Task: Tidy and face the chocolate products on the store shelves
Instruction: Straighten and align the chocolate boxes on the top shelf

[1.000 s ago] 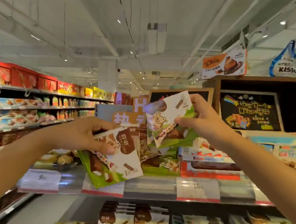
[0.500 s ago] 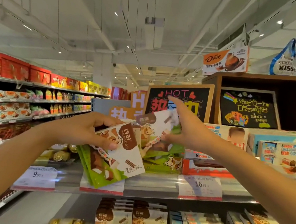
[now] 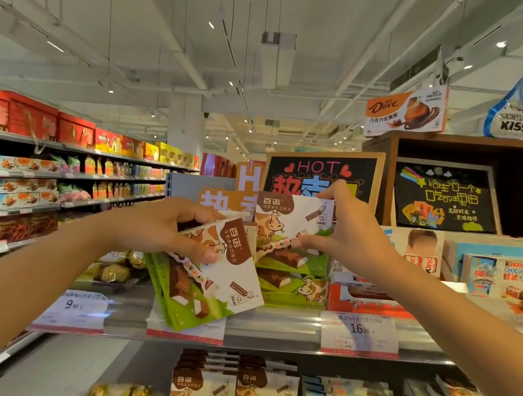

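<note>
Supermarket aisle shelves fill the frame under a white ceiling. At centre, the left hand (image 3: 160, 227) grips a tilted fan of cow-print chocolate boxes (image 3: 207, 278) in front of the shelf edge (image 3: 267, 331). Just right, the right hand (image 3: 346, 231) pinches one upright chocolate box (image 3: 287, 222) standing above the same packs on the shelf, beside Kinder boxes (image 3: 370, 302).

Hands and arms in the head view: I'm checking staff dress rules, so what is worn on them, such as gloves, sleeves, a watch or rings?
Nothing worn shows. The left hand and right hand are bare, without gloves; no rings are visible. Both forearms are uncovered to the picture's edge, with no sleeve, watch or wristband in view.
</note>
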Action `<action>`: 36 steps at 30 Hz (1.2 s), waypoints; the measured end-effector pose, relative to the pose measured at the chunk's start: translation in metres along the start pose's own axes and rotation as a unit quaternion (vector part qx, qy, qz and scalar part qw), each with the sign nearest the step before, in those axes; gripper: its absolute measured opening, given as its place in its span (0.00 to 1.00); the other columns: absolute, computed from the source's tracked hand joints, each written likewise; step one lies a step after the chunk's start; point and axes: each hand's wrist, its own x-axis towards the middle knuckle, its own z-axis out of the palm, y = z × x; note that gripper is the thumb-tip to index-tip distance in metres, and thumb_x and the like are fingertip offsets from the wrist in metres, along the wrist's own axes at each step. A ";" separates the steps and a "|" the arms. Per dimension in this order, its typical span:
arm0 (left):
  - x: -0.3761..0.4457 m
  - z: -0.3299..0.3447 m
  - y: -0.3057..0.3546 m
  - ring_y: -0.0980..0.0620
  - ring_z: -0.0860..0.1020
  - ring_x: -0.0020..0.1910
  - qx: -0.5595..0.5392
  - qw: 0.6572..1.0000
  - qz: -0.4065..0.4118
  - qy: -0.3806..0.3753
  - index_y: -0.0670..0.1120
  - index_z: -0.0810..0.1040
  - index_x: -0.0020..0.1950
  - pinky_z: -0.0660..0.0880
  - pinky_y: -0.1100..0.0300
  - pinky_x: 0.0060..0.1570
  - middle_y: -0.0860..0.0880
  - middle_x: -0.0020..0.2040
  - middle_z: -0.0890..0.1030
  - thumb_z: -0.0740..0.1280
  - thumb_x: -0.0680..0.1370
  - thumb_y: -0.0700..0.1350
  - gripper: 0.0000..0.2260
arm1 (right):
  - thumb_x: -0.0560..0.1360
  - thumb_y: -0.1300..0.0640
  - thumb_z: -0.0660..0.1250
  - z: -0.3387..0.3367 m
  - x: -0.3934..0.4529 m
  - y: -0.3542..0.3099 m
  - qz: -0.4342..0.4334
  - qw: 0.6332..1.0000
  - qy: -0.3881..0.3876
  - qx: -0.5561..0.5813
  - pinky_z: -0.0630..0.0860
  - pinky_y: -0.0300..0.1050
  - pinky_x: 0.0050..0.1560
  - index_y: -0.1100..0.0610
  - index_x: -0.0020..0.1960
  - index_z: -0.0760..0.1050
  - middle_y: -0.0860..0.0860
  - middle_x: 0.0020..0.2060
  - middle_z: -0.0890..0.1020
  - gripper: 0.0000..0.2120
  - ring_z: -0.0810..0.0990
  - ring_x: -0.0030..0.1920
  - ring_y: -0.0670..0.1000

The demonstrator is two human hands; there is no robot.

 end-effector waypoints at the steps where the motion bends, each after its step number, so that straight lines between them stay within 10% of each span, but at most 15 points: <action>1: 0.001 0.000 0.000 0.50 0.82 0.52 0.001 1.000 0.001 -0.001 0.51 0.81 0.54 0.77 0.48 0.54 0.52 0.57 0.81 0.74 0.64 0.58 0.21 | 0.63 0.52 0.78 -0.001 0.000 -0.001 -0.003 1.000 -0.002 -0.001 0.75 0.36 0.37 0.51 0.53 0.61 0.46 0.44 0.76 0.30 0.77 0.45 0.46; 8: 0.004 0.002 0.006 0.50 0.82 0.51 0.006 1.000 -0.006 -0.003 0.49 0.80 0.55 0.78 0.50 0.52 0.51 0.53 0.83 0.73 0.64 0.58 0.22 | 0.64 0.44 0.75 -0.001 -0.003 0.001 -0.034 0.991 -0.089 -0.099 0.79 0.48 0.44 0.52 0.50 0.66 0.45 0.45 0.77 0.25 0.78 0.47 0.48; 14: 0.014 0.008 0.024 0.55 0.82 0.49 -0.025 0.994 0.005 0.103 0.55 0.83 0.49 0.79 0.57 0.48 0.55 0.49 0.84 0.75 0.63 0.59 0.17 | 0.75 0.35 0.52 -0.016 0.013 0.001 -0.135 0.966 -0.061 -0.214 0.72 0.48 0.53 0.55 0.49 0.80 0.48 0.56 0.76 0.27 0.73 0.57 0.49; 17: 0.025 0.020 0.045 0.56 0.82 0.46 -0.028 0.985 0.034 0.168 0.51 0.84 0.48 0.80 0.59 0.47 0.54 0.47 0.84 0.73 0.66 0.53 0.13 | 0.74 0.31 0.51 -0.016 0.014 -0.010 -0.147 0.980 -0.114 -0.068 0.72 0.44 0.54 0.53 0.60 0.76 0.47 0.57 0.77 0.32 0.75 0.54 0.45; 22: 0.040 0.045 0.059 0.48 0.83 0.47 -0.089 0.968 0.059 0.229 0.45 0.80 0.53 0.78 0.46 0.53 0.46 0.48 0.84 0.71 0.69 0.51 0.16 | 0.71 0.53 0.71 -0.019 0.021 -0.021 -0.096 0.966 -0.202 0.131 0.70 0.26 0.46 0.53 0.65 0.68 0.40 0.49 0.76 0.24 0.75 0.49 0.38; 29: 0.048 0.034 0.038 0.61 0.66 0.66 0.143 0.982 -0.058 0.113 0.61 0.61 0.72 0.64 0.56 0.67 0.64 0.69 0.64 0.72 0.57 0.70 0.46 | 0.70 0.59 0.72 -0.071 0.047 -0.009 -0.034 0.969 -0.102 0.223 0.78 0.47 0.50 0.50 0.66 0.67 0.45 0.50 0.80 0.26 0.81 0.49 0.46; 36: 0.053 0.036 0.033 0.55 0.74 0.59 0.227 0.969 -0.052 0.087 0.57 0.67 0.65 0.72 0.58 0.59 0.58 0.62 0.74 0.71 0.67 0.62 0.29 | 0.77 0.58 0.64 -0.076 0.070 -0.001 -0.013 0.981 -0.055 0.188 0.73 0.50 0.59 0.54 0.67 0.66 0.51 0.59 0.75 0.19 0.75 0.58 0.53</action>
